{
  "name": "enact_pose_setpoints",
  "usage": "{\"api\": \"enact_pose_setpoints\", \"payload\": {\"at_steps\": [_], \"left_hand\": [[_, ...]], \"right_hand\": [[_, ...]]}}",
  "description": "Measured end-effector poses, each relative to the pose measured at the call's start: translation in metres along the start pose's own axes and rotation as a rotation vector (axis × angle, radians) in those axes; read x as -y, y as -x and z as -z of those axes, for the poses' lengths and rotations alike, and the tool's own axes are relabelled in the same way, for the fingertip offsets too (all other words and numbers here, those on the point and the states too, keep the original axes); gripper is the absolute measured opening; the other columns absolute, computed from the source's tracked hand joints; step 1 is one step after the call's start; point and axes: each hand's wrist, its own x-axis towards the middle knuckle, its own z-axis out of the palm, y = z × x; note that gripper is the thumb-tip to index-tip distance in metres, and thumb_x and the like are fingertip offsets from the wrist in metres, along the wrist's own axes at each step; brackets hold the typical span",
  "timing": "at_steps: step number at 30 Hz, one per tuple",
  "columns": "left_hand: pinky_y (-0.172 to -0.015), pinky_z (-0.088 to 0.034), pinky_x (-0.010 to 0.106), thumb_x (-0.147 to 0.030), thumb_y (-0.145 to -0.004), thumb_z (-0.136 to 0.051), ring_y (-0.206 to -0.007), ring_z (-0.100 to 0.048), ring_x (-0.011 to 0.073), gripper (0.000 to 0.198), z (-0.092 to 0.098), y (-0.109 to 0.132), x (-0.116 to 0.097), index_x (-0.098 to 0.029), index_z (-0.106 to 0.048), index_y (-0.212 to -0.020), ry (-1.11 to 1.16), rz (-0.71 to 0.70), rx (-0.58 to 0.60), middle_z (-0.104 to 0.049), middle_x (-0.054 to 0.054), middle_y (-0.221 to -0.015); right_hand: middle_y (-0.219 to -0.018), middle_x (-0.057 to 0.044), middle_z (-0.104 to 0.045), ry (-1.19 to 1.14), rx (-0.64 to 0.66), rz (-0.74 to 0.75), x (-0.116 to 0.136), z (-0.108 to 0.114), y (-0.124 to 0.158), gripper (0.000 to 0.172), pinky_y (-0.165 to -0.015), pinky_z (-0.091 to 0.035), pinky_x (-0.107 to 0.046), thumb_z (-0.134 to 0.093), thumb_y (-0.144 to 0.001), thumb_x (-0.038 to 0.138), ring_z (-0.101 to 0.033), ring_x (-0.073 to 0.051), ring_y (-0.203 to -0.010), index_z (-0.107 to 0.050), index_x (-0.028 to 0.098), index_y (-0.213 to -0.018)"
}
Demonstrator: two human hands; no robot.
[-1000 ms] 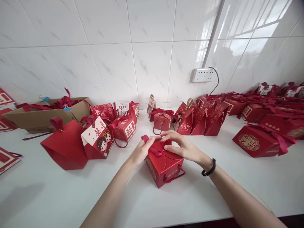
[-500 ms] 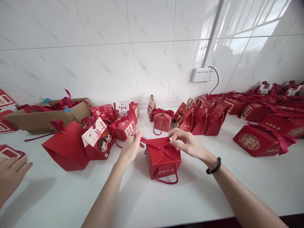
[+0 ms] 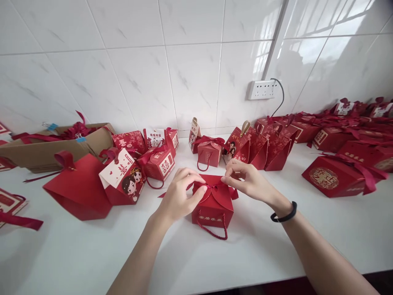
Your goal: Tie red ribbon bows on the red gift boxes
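Note:
A red gift box with gold lettering and a twisted cord handle stands upright on the white table before me. Across its folded top runs a dark red ribbon with a knot in the middle. My left hand pinches the ribbon just left of the knot, thumb and fingertips near the lid. On the other side my right hand, with a black band on the wrist, pinches the ribbon right of the knot. Ribbon ends stick out past both sides of the box.
Left stand a large plain red box, a box with cartoon figures and a cardboard tray of ribbons. Small red boxes line the back. Many ribboned boxes fill the right, the nearest with a gold emblem. A socket strip hangs on the wall.
My left hand has come in from the left, from a stretched ribbon end to beside the knot. My right hand stays at the ribbon. Another person's hand has left the left edge.

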Motion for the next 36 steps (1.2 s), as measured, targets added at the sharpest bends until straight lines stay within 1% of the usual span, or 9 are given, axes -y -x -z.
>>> {"api": "enact_pose_setpoints", "payload": {"at_steps": [4, 7, 11, 15, 18, 24, 29, 33, 36], "left_hand": [[-0.077, -0.041, 0.028, -0.026, -0.081, -0.054, -0.081, -0.051, 0.0146, 0.010, 0.002, -0.001, -0.003, -0.020, -0.052, -0.074, 0.011, 0.135, 0.046, -0.052, 0.000, -0.080], [-0.073, -0.039, 0.026, -0.029, -0.082, -0.051, -0.075, -0.049, 0.0133, 0.018, 0.006, -0.003, -0.004, -0.019, -0.046, -0.068, 0.049, 0.233, 0.086, -0.050, -0.002, -0.076], [-0.058, -0.034, 0.024, -0.039, -0.082, -0.051, -0.061, -0.043, 0.0111, 0.029, 0.016, -0.005, 0.001, -0.019, -0.042, -0.064, 0.166, 0.427, 0.179, -0.044, -0.003, -0.065], [-0.043, -0.018, 0.022, -0.049, -0.080, -0.051, -0.043, -0.026, 0.0080, 0.034, 0.021, -0.005, 0.007, -0.020, -0.039, -0.065, 0.312, 0.639, 0.312, -0.032, -0.007, -0.049], [-0.042, -0.012, 0.022, -0.047, -0.078, -0.054, -0.041, -0.020, 0.0065, 0.035, 0.021, -0.004, 0.007, -0.020, -0.039, -0.064, 0.338, 0.617, 0.295, -0.026, -0.008, -0.047], [-0.041, -0.009, 0.022, -0.057, -0.079, -0.048, -0.041, -0.018, 0.0052, 0.046, 0.025, -0.003, -0.002, -0.020, -0.029, -0.060, 0.434, 0.716, 0.297, -0.019, -0.007, -0.056], [-0.041, -0.010, 0.023, -0.058, -0.075, -0.055, -0.040, -0.021, 0.0048, 0.053, 0.032, -0.002, -0.001, -0.019, -0.026, -0.053, 0.339, 0.744, 0.379, -0.025, -0.006, -0.049], [-0.037, -0.009, 0.024, -0.057, -0.077, -0.053, -0.032, -0.024, 0.0041, 0.049, 0.040, -0.001, -0.001, -0.016, -0.046, -0.051, 0.384, 0.790, 0.570, -0.051, 0.001, -0.047], [-0.036, -0.016, 0.022, -0.057, -0.076, -0.054, -0.030, -0.030, 0.0039, 0.049, 0.045, -0.001, -0.002, -0.015, -0.050, -0.050, 0.400, 0.738, 0.615, -0.056, 0.002, -0.049]], "right_hand": [[-0.059, 0.003, -0.046, -0.095, 0.118, -0.172, 0.009, 0.005, 0.005, 0.031, -0.044, -0.031, -0.021, -0.057, -0.081, 0.045, -0.041, -0.007, -0.049, -0.053, 0.017, -0.067], [-0.053, 0.006, -0.040, -0.106, 0.188, -0.207, 0.012, 0.009, 0.006, 0.032, -0.043, -0.025, -0.020, -0.057, -0.081, 0.043, -0.032, -0.005, -0.046, -0.053, 0.016, -0.065], [-0.059, 0.005, -0.044, -0.168, 0.330, -0.196, 0.009, 0.012, 0.005, 0.027, -0.049, -0.031, -0.020, -0.057, -0.083, 0.037, -0.038, -0.006, -0.053, -0.054, 0.016, -0.066], [-0.065, 0.004, -0.044, -0.343, 0.374, -0.253, 0.004, 0.013, 0.003, 0.026, -0.061, -0.041, -0.022, -0.058, -0.081, 0.037, -0.047, -0.008, -0.062, -0.052, 0.016, -0.066], [-0.068, 0.003, -0.045, -0.422, 0.406, -0.295, 0.003, 0.013, 0.002, 0.027, -0.070, -0.047, -0.025, -0.059, -0.080, 0.037, -0.051, -0.009, -0.067, -0.051, 0.016, -0.065], [-0.068, 0.002, -0.053, -0.373, 0.519, -0.336, 0.001, 0.017, 0.004, 0.010, -0.066, -0.049, -0.025, -0.060, -0.077, 0.025, -0.054, -0.010, -0.064, -0.057, 0.016, -0.077], [-0.077, -0.001, -0.062, -0.403, 0.598, -0.325, 0.003, 0.012, 0.004, 0.007, -0.074, -0.049, -0.028, -0.052, -0.075, 0.016, -0.060, -0.013, -0.076, -0.058, 0.016, -0.076], [-0.065, -0.001, -0.060, -0.394, 0.504, -0.342, 0.004, 0.003, 0.002, 0.014, -0.060, -0.045, -0.024, -0.045, -0.073, 0.013, -0.059, -0.012, -0.062, -0.056, 0.016, -0.065], [-0.053, 0.003, -0.047, -0.471, 0.486, -0.392, 0.002, 0.001, 0.002, 0.017, -0.047, -0.035, -0.022, -0.045, -0.075, 0.016, -0.046, -0.008, -0.046, -0.048, 0.017, -0.058]]}}
